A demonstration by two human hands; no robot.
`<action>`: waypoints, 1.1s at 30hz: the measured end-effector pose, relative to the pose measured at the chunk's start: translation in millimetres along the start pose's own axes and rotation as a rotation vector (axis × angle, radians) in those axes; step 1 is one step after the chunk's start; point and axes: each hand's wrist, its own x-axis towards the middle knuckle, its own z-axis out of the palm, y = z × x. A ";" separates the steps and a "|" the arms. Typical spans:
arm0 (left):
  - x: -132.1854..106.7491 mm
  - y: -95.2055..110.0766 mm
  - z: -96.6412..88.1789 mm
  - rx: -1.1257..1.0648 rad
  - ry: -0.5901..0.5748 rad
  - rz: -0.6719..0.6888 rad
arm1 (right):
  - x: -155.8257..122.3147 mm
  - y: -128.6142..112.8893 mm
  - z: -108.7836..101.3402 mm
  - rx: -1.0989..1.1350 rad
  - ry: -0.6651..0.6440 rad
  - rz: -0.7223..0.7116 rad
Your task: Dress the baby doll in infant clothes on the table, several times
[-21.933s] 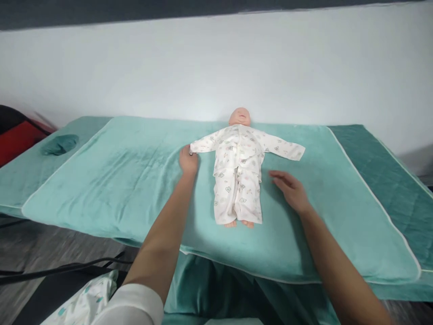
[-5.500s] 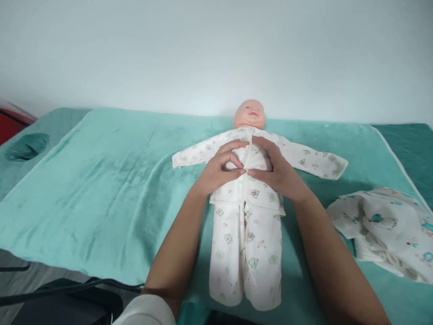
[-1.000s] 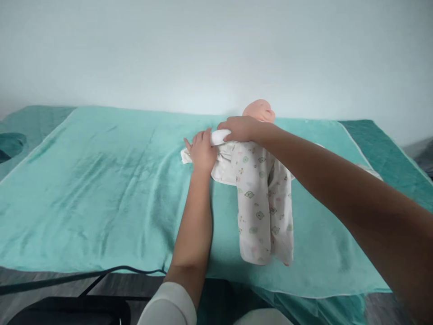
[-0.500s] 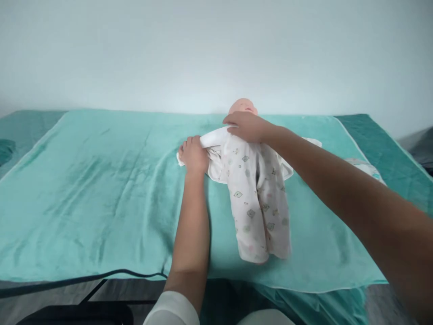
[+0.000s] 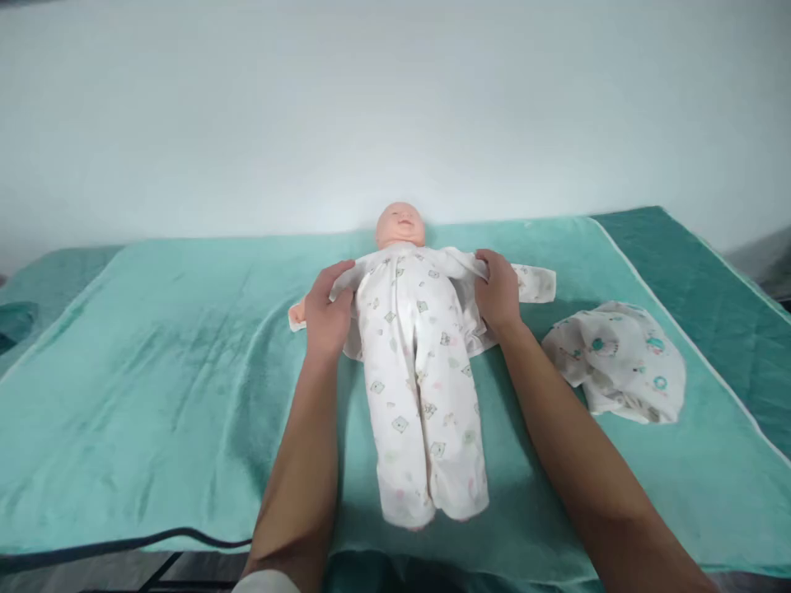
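A baby doll [image 5: 400, 224] lies on its back, its head toward the wall. It wears white printed pants [image 5: 426, 403] pulled up high over its chest and a white long-sleeved baby top [image 5: 454, 262]. Both sleeves stretch out sideways. My left hand [image 5: 327, 311] is closed around the sleeve on the left, thumb on top, and the doll's small hand shows beyond it at the cuff. On the other side, my right hand [image 5: 498, 292] grips the right sleeve near its middle. The fingertips of my right hand are partly hidden by the fabric.
A crumpled white printed cloth [image 5: 624, 362] lies to the right of the doll. Under everything is a light teal blanket [image 5: 166, 371] over a darker teal cover [image 5: 710, 296]. A black cable [image 5: 179, 535] runs along the front left edge. The wall [image 5: 247, 123] stands directly behind.
My right hand has gone from the doll's upper chest to the right sleeve, uncovering the face. My left hand stays at the left sleeve. The view has shifted, and the crumpled cloth now shows fully.
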 end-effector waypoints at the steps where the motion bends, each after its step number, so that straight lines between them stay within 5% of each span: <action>1: -0.7 12.7 1.1 -0.084 -0.034 0.029 | 4.2 5.2 0.3 0.051 0.032 0.027; 4: 6.5 55.6 17.2 -0.085 -0.246 0.181 | 13.2 18.0 1.9 0.162 0.097 0.086; 8: 31.5 107.3 64.0 0.472 -0.599 0.439 | 16.4 21.1 -0.7 0.102 0.092 0.170; 12: 48.4 133.8 116.1 0.822 -0.880 0.511 | 16.6 15.8 -7.2 -0.047 0.001 0.248; 17: 52.8 134.2 161.8 0.892 -0.881 0.592 | 18.1 15.5 -9.5 -0.111 -0.002 0.267; 23: 58.3 131.6 183.1 0.895 -0.905 0.493 | 22.9 16.2 -11.7 -0.172 -0.110 0.302; 28: 53.7 131.1 182.0 0.943 -0.853 0.486 | 22.4 17.6 -17.3 -0.107 -0.087 0.352; 33: 55.3 130.8 157.0 1.022 -0.802 0.576 | 21.3 25.1 -20.7 0.047 -0.035 0.383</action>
